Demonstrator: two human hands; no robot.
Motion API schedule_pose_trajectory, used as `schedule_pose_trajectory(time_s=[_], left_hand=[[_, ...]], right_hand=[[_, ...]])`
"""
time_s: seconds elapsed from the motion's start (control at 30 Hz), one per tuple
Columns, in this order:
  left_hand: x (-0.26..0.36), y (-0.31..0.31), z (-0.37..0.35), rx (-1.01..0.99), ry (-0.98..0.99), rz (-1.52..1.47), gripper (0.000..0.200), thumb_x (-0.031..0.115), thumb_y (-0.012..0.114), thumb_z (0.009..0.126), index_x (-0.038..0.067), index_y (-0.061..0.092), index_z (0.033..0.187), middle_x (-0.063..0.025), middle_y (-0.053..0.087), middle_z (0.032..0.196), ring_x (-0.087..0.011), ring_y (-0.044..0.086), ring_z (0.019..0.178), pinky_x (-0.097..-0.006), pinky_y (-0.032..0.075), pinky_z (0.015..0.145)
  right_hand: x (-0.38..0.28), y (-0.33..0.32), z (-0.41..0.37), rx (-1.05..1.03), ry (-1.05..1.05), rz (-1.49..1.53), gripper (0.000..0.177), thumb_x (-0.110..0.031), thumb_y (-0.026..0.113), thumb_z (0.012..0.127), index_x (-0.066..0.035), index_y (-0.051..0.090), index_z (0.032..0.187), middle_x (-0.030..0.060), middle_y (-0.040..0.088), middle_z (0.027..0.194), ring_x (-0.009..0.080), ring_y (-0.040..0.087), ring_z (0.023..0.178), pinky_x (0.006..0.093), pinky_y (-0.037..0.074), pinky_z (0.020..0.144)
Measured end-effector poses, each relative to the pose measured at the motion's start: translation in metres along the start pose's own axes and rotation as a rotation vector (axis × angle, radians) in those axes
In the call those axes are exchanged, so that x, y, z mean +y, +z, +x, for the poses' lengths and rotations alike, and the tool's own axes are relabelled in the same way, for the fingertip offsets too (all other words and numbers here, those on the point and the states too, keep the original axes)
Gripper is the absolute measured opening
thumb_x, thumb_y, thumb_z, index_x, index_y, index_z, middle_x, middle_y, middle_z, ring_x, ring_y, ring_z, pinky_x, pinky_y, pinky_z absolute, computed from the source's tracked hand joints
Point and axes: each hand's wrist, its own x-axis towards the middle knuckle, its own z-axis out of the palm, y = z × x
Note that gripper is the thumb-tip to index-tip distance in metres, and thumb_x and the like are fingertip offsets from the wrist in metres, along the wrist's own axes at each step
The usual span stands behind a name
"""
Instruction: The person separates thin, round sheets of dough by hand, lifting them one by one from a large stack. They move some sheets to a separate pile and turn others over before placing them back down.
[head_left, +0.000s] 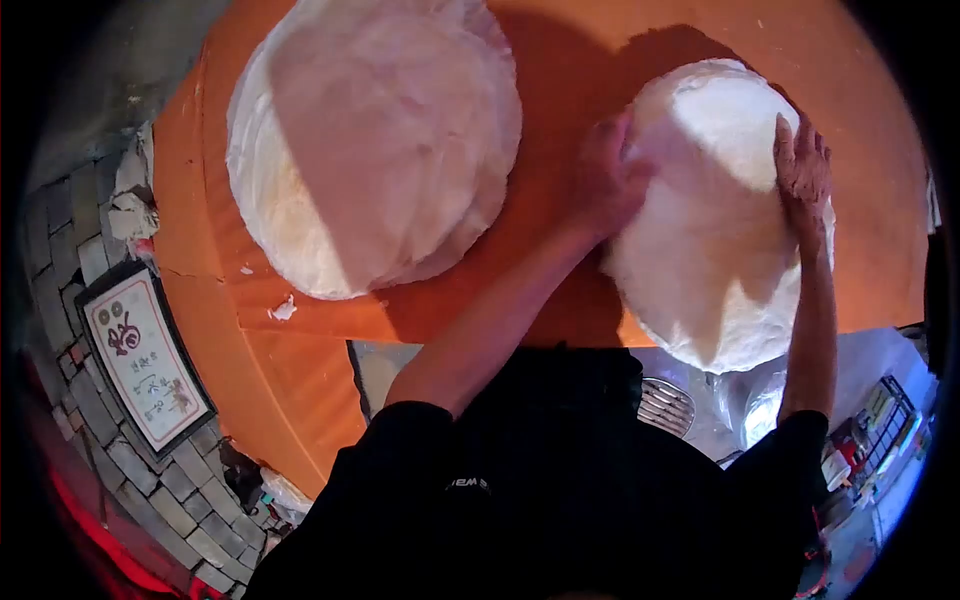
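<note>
Head view shows a fluffy white oval pad (700,220), right hand (804,182) unclenched, left hand's (612,182) grip unclear.

Matt, fibrous, rough, shiny

On the bench (880,265), my fingers (808,148) meet a white disc (700,240), matt and fibrous; on its left, a second disc (390,140) looks wrinkled. The orange covering (555,90) seems matt, cloth-like. Left of the bench, paving bricks (135,467) look rough; by its near edge, a grate (666,405) shines like metal.

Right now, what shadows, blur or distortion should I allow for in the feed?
Head view: left hand blurred, right hand sharper; head view: shadows cross the larger white round and smaller white round, whose far end is brightly lit; head view: fisheye bending, black corners.
</note>
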Motion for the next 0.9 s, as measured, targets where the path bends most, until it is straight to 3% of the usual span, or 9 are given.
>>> schedule_pose_trajectory(time_s=[0.1,0.17,0.27,0.33,0.37,0.4,0.57,0.63,0.9], left_hand=[[-0.004,-0.011,-0.002,0.024,0.073,-0.195,0.059,0.017,0.069,0.077,-0.002,0.047,0.129,-0.0216,0.057,0.119,-0.038,0.057,0.108,-0.0426,0.047,0.094],[0.001,-0.039,-0.019,0.015,0.043,-0.192,0.055,0.022,0.068,0.081,0.0,0.05,0.129,-0.0203,0.059,0.118,-0.0344,0.059,0.108,-0.0408,0.048,0.094],[-0.019,-0.094,-0.078,-0.142,0.028,-0.185,0.043,0.023,0.064,0.089,0.002,0.053,0.126,-0.0164,0.062,0.114,-0.0272,0.062,0.104,-0.0377,0.05,0.091],[-0.045,-0.134,-0.129,-0.183,0.023,-0.202,0.035,0.017,0.064,0.089,0.002,0.057,0.12,-0.0138,0.065,0.107,-0.0242,0.064,0.099,-0.0357,0.051,0.088],[-0.038,-0.164,-0.146,-0.268,-0.097,-0.065,0.031,0.015,0.064,0.089,0.002,0.059,0.117,-0.0129,0.066,0.104,-0.0222,0.064,0.097,-0.0346,0.051,0.087],[-0.032,-0.195,-0.161,-0.349,-0.21,0.072,0.026,0.013,0.065,0.089,0.002,0.061,0.114,-0.012,0.067,0.1,-0.0202,0.065,0.094,-0.0335,0.052,0.086],[-0.079,-0.317,-0.233,-0.248,-0.273,-0.136,0.023,0.01,0.06,0.091,-0.002,0.058,0.111,-0.0112,0.068,0.098,-0.0194,0.066,0.084,-0.0316,0.053,0.081],[-0.098,-0.354,-0.252,-0.159,-0.514,-0.361,0.022,0.011,0.059,0.093,-0.001,0.059,0.112,-0.0129,0.067,0.097,-0.0196,0.066,0.089,-0.0323,0.054,0.082],[-0.148,-0.415,-0.265,-0.327,-0.744,-0.654,0.028,0.022,0.052,0.098,0.0,0.057,0.114,-0.0141,0.066,0.096,-0.0208,0.066,0.085,-0.0312,0.054,0.077]], right_hand=[[-0.026,-0.029,-0.005,-0.014,0.01,-0.193,0.05,-0.044,0.048,0.097,-0.011,0.049,0.134,0.0193,0.059,0.123,0.0403,0.053,0.115,0.0483,0.041,0.098],[-0.055,-0.053,-0.007,0.424,-0.181,-0.227,0.055,-0.044,0.061,0.091,-0.008,0.053,0.131,0.0233,0.061,0.118,0.0376,0.059,0.105,0.0466,0.046,0.093],[-0.215,-0.101,-0.056,0.033,0.338,1.035,0.03,-0.023,0.063,0.093,-0.003,0.064,0.115,0.0076,0.068,0.101,0.0173,0.064,0.093,0.0311,0.051,0.082],[-0.287,-0.08,-0.092,-0.491,0.267,1.526,0.033,-0.021,0.065,0.092,-0.002,0.062,0.119,0.0072,0.069,0.103,0.0162,0.064,0.093,0.0304,0.052,0.082],[-0.324,-0.055,-0.105,-0.454,0.015,1.309,0.038,-0.022,0.068,0.089,-0.002,0.061,0.121,0.009,0.069,0.103,0.0168,0.066,0.09,0.0296,0.052,0.079],[-0.37,-0.063,-0.114,-0.768,0.188,1.341,0.046,-0.024,0.07,0.087,0.002,0.058,0.122,0.0146,0.068,0.104,0.0192,0.067,0.087,0.0294,0.053,0.078],[-0.445,0.003,-0.14,-0.679,0.625,1.345,0.06,-0.028,0.074,0.084,0.006,0.049,0.127,0.0155,0.063,0.097,0.0215,0.066,0.077,0.0338,0.057,0.073],[-0.459,-0.007,-0.137,-0.698,0.696,1.319,0.06,-0.032,0.074,0.083,0.005,0.05,0.124,0.0138,0.061,0.09,0.0228,0.066,0.068,0.0342,0.058,0.067],[-0.5,-0.006,-0.137,-0.905,0.568,1.068,0.028,-0.029,0.071,0.083,-0.003,0.062,0.076,0.0014,0.053,0.066,0.0104,0.053,0.059,0.0243,0.039,0.047]])
